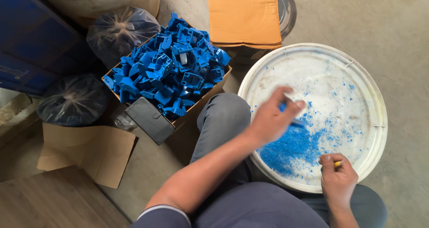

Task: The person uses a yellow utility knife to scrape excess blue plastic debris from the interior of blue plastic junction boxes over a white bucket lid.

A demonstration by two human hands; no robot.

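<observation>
My left hand (272, 118) pinches a small blue plastic part (286, 108) over the round white lid (357, 71); my right hand (337, 179) grips a yellow tool (338, 164).

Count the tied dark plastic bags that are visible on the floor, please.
2. One dark tied plastic bag lies behind the cardboard box of blue plastic parts, at its upper left. The other dark bag lies left of the box, near the blue crate. More may be hidden.

two tied plastic bags (119, 31), one white lid (357, 76), two cardboard boxes (243, 16).
</observation>
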